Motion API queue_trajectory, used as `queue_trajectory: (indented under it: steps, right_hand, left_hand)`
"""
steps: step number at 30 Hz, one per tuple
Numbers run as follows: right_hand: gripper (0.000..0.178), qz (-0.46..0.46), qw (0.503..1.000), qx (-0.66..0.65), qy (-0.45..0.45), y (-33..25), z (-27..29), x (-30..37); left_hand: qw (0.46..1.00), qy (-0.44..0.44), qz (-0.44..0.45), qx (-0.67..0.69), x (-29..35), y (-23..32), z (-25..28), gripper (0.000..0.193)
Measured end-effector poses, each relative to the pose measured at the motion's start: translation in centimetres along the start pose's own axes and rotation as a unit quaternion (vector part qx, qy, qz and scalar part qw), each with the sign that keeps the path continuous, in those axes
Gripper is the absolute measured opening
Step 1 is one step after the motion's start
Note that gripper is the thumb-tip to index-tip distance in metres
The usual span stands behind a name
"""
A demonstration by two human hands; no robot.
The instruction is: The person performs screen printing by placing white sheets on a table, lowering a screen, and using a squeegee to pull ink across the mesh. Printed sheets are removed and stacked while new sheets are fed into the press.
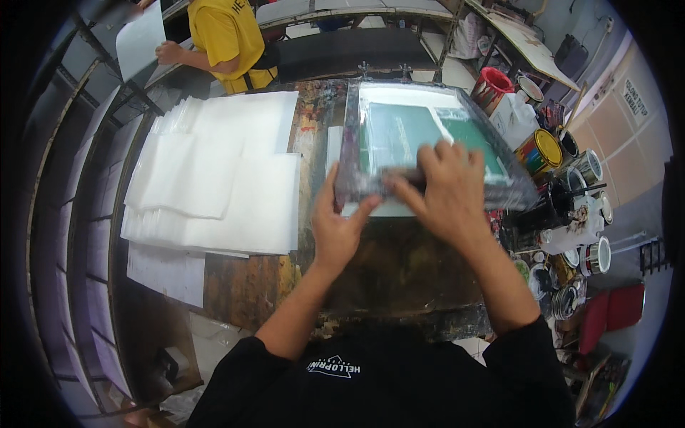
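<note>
A dark-framed printing screen (351, 135) with a green mesh lies tilted on the stained worktable (250, 285), hinged at its far edge. A white sheet (389, 208) shows under its near edge. My left hand (335, 225) grips the near left corner of the frame, thumb beneath. My right hand (446, 189) closes over a squeegee (401, 175) resting on the mesh near the frame's front rail. Most of the squeegee is hidden by my fingers.
Stacks of white sheets (221, 171) cover the table's left half. Several open paint cans (542, 150) and a red bucket (492, 82) crowd the right side. A person in a yellow shirt (221, 36) stands at the far side holding a sheet.
</note>
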State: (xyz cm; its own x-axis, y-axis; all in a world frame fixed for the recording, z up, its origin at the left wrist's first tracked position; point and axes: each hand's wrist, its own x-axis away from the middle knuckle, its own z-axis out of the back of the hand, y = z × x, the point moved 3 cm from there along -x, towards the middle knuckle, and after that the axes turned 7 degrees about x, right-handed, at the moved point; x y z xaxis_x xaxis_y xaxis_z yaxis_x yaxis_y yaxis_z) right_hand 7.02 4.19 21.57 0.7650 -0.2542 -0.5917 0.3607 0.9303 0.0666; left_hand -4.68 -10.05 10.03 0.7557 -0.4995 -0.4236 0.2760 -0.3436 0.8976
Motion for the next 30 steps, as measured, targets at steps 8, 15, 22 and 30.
queue_trajectory:
  steps: [8,15,22,30]
  right_hand:
    - [0.067,0.013,0.992,0.033,0.122,3.5,2.7,-11.2]
    - [0.075,-0.050,0.998,-0.044,0.024,3.9,4.5,-14.0]
    - [0.076,-0.032,0.997,-0.048,0.058,4.6,3.8,-13.4]
    - [0.075,0.014,0.992,-0.040,0.118,5.0,2.0,-13.7]
  left_hand:
    - [0.918,-0.021,0.082,-0.387,-7.0,-7.6,5.2,0.056]
    - [0.892,-0.047,0.125,-0.431,-5.3,-9.0,4.2,0.031]
    - [0.896,-0.055,0.072,-0.435,-6.2,-7.9,3.0,0.026]
    - [0.956,-0.034,0.153,-0.247,-12.5,-6.6,9.3,0.045]
